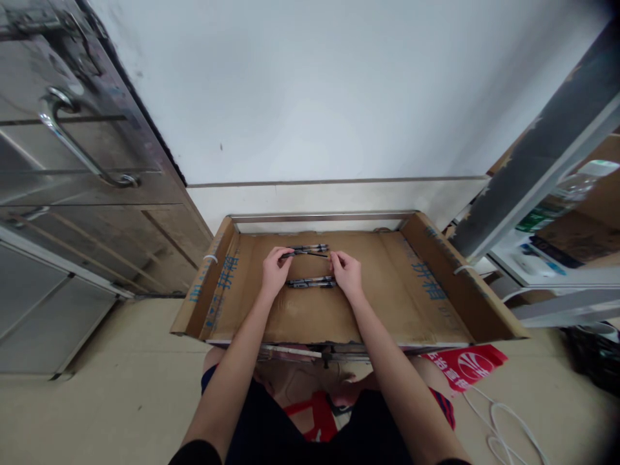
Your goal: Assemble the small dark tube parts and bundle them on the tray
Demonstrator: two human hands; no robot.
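Observation:
A cardboard-lined tray (382, 310) lies in front of me. My left hand (277, 268) pinches the left end of a dark pen (310, 254), which is held across between my hands. My right hand (345, 270) has its fingers pressed together at the pen's right end; what they grip is too small to make out. Behind the held pen, a few pens (317, 247) lie side by side on the cardboard. Nearer to me, between my wrists, another group of dark and clear pens (311, 282) lies sideways.
A white wall (310, 97) rises behind the tray. At the left is a metal door with a handle (87, 152). A shelf at the right holds a plastic bottle (562, 197). A red bag (467, 367) and a white cable (498, 420) are below right.

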